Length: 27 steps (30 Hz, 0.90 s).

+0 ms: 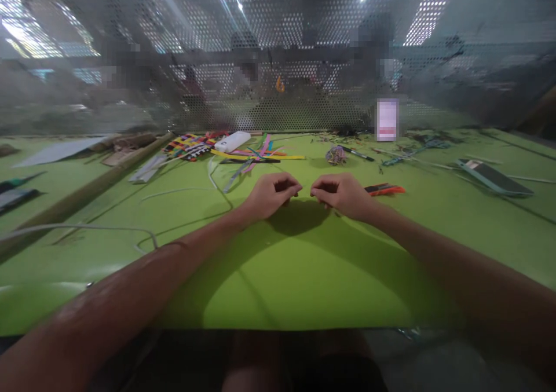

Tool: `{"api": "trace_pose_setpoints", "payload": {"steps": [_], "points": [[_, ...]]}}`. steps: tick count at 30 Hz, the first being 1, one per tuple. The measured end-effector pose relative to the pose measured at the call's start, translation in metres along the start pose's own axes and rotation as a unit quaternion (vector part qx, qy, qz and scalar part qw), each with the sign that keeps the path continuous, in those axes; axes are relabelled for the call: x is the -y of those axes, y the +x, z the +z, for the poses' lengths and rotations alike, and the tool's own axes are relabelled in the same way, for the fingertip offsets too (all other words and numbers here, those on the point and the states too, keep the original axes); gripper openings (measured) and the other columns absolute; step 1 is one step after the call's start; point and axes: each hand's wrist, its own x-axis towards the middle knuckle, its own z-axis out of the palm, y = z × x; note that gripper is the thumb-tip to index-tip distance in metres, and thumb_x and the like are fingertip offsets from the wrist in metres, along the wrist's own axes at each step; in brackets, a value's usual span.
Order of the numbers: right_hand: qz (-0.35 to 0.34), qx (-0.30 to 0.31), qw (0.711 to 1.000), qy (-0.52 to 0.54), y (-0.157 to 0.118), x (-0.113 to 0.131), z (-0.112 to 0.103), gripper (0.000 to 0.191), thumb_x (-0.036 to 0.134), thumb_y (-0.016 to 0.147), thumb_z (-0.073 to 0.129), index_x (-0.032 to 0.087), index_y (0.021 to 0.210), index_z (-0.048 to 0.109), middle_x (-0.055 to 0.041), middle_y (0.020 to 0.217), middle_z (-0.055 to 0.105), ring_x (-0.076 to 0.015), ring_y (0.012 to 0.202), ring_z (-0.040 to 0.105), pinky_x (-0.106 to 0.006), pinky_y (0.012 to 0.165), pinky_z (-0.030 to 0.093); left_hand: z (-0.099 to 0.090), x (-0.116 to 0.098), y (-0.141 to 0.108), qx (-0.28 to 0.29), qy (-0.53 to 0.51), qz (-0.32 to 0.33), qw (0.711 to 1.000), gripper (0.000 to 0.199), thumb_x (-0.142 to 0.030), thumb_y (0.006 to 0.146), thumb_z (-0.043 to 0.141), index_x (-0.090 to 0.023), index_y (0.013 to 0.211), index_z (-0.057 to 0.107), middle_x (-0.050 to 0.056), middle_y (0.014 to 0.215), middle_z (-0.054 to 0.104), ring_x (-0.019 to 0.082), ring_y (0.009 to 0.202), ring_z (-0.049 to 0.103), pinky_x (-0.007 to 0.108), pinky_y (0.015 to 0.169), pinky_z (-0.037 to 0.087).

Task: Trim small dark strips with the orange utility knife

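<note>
My left hand (274, 195) and my right hand (341, 195) are raised a little above the green table (269, 288), their fingertips facing each other across a small gap. Thumb and fingers are pinched together on each hand. If a fine strand is held there, it is too thin to see. Just beyond my right hand lies an orange-and-black tool (386, 190), partly covered by that hand. Behind my hands sit a tangled ball of thin multicoloured strands (336, 156) and a star-shaped cluster of crossed coloured strips (259, 157).
A colourful woven piece (193, 146) and a white device (233, 142) lie at the back left. White cable (108, 226) and a long pole (95, 192) cross the left side. A pen (359, 153) and a phone-like slab (495, 178) are to the right. Perforated metal (295, 105) borders the back.
</note>
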Motion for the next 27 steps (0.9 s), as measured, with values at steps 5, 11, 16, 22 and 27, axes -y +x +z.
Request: {"api": "trace_pose_setpoints", "payload": {"steps": [5, 11, 16, 22, 27], "points": [[-0.029, 0.038, 0.996, -0.071, -0.003, 0.007, 0.000, 0.021, 0.032, 0.091, 0.063, 0.015, 0.085, 0.074, -0.0040, 0.072, 0.071, -0.0142, 0.060, 0.056, -0.028, 0.061, 0.041, 0.000, -0.002, 0.002, -0.050, -0.057, -0.022, 0.997, 0.022, -0.036, 0.083, 0.075, -0.014, 0.084, 0.072, 0.001, 0.065, 0.066, 0.009, 0.052, 0.057, 0.023, 0.052, 0.047], [-0.123, 0.061, 0.979, -0.151, -0.008, 0.017, -0.005, 0.020, 0.023, 0.092, 0.060, 0.015, 0.084, 0.075, -0.0057, 0.079, 0.075, -0.0155, 0.068, 0.060, -0.029, 0.067, 0.042, -0.002, 0.001, 0.005, -0.036, -0.129, -0.024, 0.991, 0.034, -0.045, 0.081, 0.079, -0.013, 0.085, 0.071, 0.003, 0.074, 0.069, 0.009, 0.055, 0.059, 0.024, 0.054, 0.051], [-0.118, 0.032, 0.982, -0.142, -0.002, 0.009, -0.009, 0.020, 0.025, 0.092, 0.062, 0.015, 0.085, 0.078, -0.0053, 0.073, 0.074, -0.0148, 0.062, 0.057, -0.028, 0.061, 0.039, -0.001, -0.001, 0.003, 0.078, -0.122, -0.065, 0.987, 0.044, -0.054, 0.085, 0.075, -0.013, 0.097, 0.072, 0.007, 0.090, 0.074, 0.010, 0.063, 0.063, 0.022, 0.056, 0.051], [-0.107, 0.025, 0.982, -0.152, 0.000, 0.004, -0.006, 0.020, 0.025, 0.092, 0.063, 0.015, 0.086, 0.079, -0.0054, 0.073, 0.074, -0.0152, 0.062, 0.057, -0.029, 0.061, 0.037, -0.001, 0.003, 0.001, 0.104, -0.102, -0.079, 0.986, 0.032, -0.040, 0.083, 0.079, -0.012, 0.097, 0.071, 0.000, 0.069, 0.068, 0.010, 0.058, 0.060, 0.023, 0.057, 0.047], [-0.099, 0.027, 0.982, -0.158, -0.002, 0.008, -0.004, 0.020, 0.025, 0.094, 0.063, 0.015, 0.087, 0.079, -0.0057, 0.074, 0.073, -0.0150, 0.064, 0.055, -0.029, 0.062, 0.035, 0.000, 0.002, 0.001, 0.114, -0.089, -0.068, 0.987, 0.024, -0.031, 0.081, 0.081, -0.012, 0.091, 0.071, -0.001, 0.065, 0.066, 0.009, 0.057, 0.057, 0.021, 0.057, 0.044]]}}
